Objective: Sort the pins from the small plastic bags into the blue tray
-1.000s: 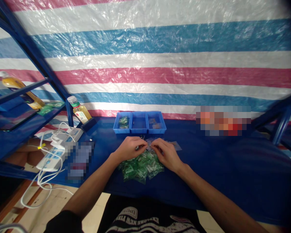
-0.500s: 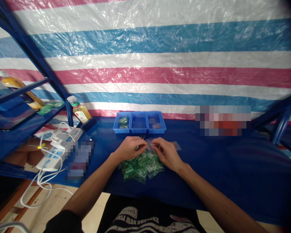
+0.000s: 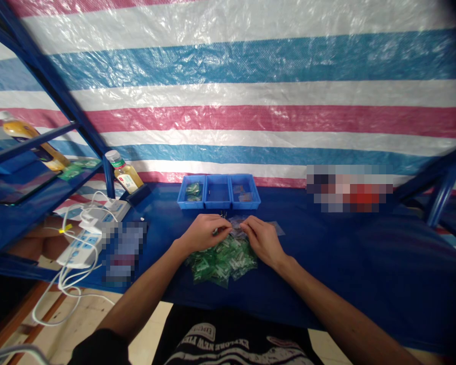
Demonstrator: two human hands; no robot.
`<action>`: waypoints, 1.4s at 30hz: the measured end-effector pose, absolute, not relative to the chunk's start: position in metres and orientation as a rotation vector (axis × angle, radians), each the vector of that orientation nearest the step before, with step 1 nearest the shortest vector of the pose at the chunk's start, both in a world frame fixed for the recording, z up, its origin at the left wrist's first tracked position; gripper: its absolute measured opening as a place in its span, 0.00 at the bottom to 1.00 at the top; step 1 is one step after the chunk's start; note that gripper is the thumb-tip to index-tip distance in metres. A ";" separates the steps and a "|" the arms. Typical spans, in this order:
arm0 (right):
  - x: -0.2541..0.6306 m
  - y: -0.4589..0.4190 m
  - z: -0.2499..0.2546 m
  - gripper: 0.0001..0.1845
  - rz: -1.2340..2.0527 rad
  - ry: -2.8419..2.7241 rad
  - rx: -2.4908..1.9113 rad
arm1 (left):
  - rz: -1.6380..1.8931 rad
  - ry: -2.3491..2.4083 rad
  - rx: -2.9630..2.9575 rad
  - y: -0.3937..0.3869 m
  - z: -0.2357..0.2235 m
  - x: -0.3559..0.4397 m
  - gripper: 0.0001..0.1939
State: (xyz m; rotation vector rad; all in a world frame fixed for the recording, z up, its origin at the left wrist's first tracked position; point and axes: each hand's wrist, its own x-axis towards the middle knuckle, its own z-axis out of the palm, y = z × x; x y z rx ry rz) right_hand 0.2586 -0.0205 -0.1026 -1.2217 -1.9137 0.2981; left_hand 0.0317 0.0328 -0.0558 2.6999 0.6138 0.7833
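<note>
My left hand [image 3: 204,232] rests on the blue table with its fingers curled and pinched on a small item I cannot make out. My right hand [image 3: 261,238] lies close beside it, fingers bent over small clear packets [image 3: 238,222] at the far edge of a pile of green packets [image 3: 220,258]. Both hands sit just behind that green pile. A row of three blue bins [image 3: 218,192] stands beyond the hands, the left and right ones holding small parts.
A bottle of yellow drink [image 3: 125,174] stands at the back left. A white power strip with cables [image 3: 87,234] lies at the left table edge. A second bottle [image 3: 30,137] and a phone [image 3: 26,187] rest on the left shelf. A striped tarp hangs behind.
My right hand has shifted slightly and its fingers have lowered onto the clear packets. My left hand has stayed in place.
</note>
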 end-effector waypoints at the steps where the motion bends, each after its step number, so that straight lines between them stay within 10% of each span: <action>1: 0.259 -0.020 -0.103 0.17 0.301 -1.909 -1.230 | 0.779 0.616 2.699 0.033 -0.056 0.032 0.09; 17: 0.257 -0.020 -0.103 0.08 0.373 -1.805 -1.170 | 0.943 0.805 2.589 0.039 -0.058 0.025 0.11; 29: 0.257 -0.020 -0.100 0.05 0.363 -1.885 -1.109 | 0.976 2.069 2.156 0.071 -0.033 -0.024 0.17; 42: 0.258 -0.022 -0.092 0.07 0.384 -1.912 -1.100 | 0.664 1.337 2.575 0.070 -0.042 -0.024 0.13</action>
